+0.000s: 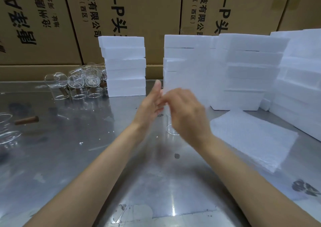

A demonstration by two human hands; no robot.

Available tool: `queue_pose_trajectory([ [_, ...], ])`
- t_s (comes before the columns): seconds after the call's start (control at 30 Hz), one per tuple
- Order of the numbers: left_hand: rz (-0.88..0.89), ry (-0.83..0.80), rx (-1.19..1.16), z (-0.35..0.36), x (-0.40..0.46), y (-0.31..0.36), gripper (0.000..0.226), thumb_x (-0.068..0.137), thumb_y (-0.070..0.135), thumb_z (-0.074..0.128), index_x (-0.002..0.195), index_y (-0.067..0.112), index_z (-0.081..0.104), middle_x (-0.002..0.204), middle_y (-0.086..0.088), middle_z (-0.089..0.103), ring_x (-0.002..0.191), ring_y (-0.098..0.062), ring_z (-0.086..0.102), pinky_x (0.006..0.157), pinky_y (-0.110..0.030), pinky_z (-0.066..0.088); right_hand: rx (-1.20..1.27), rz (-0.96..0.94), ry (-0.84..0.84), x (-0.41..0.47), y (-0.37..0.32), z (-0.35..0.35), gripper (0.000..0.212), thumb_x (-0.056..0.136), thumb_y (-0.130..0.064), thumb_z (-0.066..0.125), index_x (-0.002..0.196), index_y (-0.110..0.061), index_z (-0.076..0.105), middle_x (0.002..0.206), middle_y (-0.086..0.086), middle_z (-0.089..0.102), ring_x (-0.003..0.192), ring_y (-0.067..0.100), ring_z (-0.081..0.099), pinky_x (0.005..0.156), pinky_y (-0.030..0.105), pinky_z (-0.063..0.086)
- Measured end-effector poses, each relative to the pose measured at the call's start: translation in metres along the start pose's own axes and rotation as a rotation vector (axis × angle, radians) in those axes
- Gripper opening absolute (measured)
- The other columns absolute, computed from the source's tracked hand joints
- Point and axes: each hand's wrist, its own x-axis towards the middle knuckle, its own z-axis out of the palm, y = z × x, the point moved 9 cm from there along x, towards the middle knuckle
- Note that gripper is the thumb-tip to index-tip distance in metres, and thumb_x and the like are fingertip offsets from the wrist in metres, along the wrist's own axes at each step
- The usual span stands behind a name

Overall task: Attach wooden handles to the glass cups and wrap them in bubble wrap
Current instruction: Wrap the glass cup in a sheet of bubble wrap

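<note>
Over mid-table, both hands meet: left hand (150, 105) upright with fingers straight, right hand (185, 115) loosely curled and blurred, its hold impossible to tell; a cup (171, 131) stands directly beneath the right, while wrap sheets (251, 138) lie rightward, nearer that hand.

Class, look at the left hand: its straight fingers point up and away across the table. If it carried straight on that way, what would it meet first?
Probably the narrow foam block stack behind the left hand, or the gap beside it; depth is unclear.
</note>
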Motion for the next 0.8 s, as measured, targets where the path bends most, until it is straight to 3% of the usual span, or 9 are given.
queue_pose_trajectory([
  [0.1, -0.088, 0.103, -0.148, -0.015, -0.002, -0.002, 0.047, 0.089, 0.050, 0.057, 0.116, 0.012, 0.065, 0.112, -0.004, 0.071, 0.097, -0.011, 0.067, 0.087, -0.024, 0.050, 0.054, -0.132, -0.196, -0.011, -0.031, 0.031, 0.024, 0.077, 0.004, 0.046, 0.084, -0.008, 0.066, 0.083, 0.004, 0.063, 0.075, 0.025, 0.058, 0.041, 0.036, 0.043],
  [0.2, -0.036, 0.207, -0.130, -0.033, -0.002, 0.004, 0.045, 0.091, 0.036, 0.059, 0.129, 0.010, 0.055, 0.118, -0.006, 0.068, 0.095, -0.012, 0.069, 0.072, -0.022, 0.055, 0.069, -0.169, -0.305, -0.018, -0.040, 0.046, 0.023, 0.076, 0.000, 0.043, 0.082, -0.009, 0.064, 0.082, 0.003, 0.062, 0.073, 0.024, 0.057, 0.037, 0.034, 0.040],
  [0.33, -0.053, 0.084, -0.024, -0.034, 0.000, 0.006, 0.081, 0.067, 0.061, 0.070, 0.134, 0.021, 0.050, 0.126, 0.007, 0.062, 0.111, -0.008, 0.062, 0.080, -0.021, 0.052, 0.085, -0.177, -0.381, -0.021, -0.038, 0.050, 0.021, 0.070, 0.004, 0.052, 0.082, -0.011, 0.062, 0.081, 0.002, 0.061, 0.070, 0.024, 0.058, 0.036, 0.027, 0.031],
  [0.43, -0.120, -0.042, 0.203, -0.028, -0.002, -0.008, 0.084, 0.065, 0.053, 0.079, 0.138, 0.034, 0.043, 0.129, 0.016, 0.053, 0.094, 0.015, 0.060, 0.070, -0.009, 0.049, 0.096, -0.157, -0.471, -0.028, -0.037, 0.059, 0.022, 0.069, 0.004, 0.057, 0.083, -0.012, 0.061, 0.081, 0.003, 0.060, 0.065, 0.026, 0.057, 0.037, 0.027, 0.029],
  [0.5, -0.126, 0.000, 0.253, -0.035, 0.001, -0.015, 0.078, 0.069, 0.035, 0.080, 0.139, 0.030, 0.044, 0.134, 0.007, 0.051, 0.094, 0.006, 0.064, 0.071, -0.011, 0.050, 0.112, -0.147, -0.517, -0.032, -0.036, 0.064, 0.021, 0.069, 0.005, 0.059, 0.082, -0.011, 0.061, 0.078, 0.004, 0.060, 0.065, 0.028, 0.057, 0.037, 0.030, 0.034],
  [0.6, -0.103, 0.051, 0.272, -0.046, 0.004, -0.015, 0.055, 0.079, 0.016, 0.075, 0.130, 0.022, 0.055, 0.126, -0.003, 0.061, 0.094, -0.010, 0.068, 0.078, -0.020, 0.053, 0.121, -0.153, -0.562, -0.034, -0.035, 0.069, 0.018, 0.071, 0.004, 0.059, 0.081, -0.011, 0.062, 0.080, 0.002, 0.062, 0.076, 0.025, 0.058, 0.047, 0.032, 0.040],
  [0.73, -0.106, 0.082, 0.273, -0.053, 0.005, -0.018, 0.033, 0.082, 0.011, 0.072, 0.113, 0.019, 0.065, 0.113, -0.013, 0.069, 0.096, -0.024, 0.068, 0.089, -0.037, 0.054, 0.207, -0.057, -0.543, -0.033, -0.030, 0.067, 0.006, 0.083, -0.014, 0.057, 0.087, -0.014, 0.061, 0.085, 0.000, 0.064, 0.081, 0.022, 0.058, 0.060, 0.036, 0.047],
  [0.8, -0.053, 0.118, 0.225, -0.056, 0.007, -0.013, 0.032, 0.082, 0.013, 0.072, 0.113, 0.016, 0.066, 0.106, -0.007, 0.071, 0.092, -0.019, 0.069, 0.078, -0.030, 0.056, 0.232, 0.066, -0.473, -0.028, -0.019, 0.062, 0.009, 0.087, -0.023, 0.055, 0.088, -0.017, 0.062, 0.085, -0.004, 0.064, 0.082, 0.017, 0.057, 0.064, 0.036, 0.047],
])
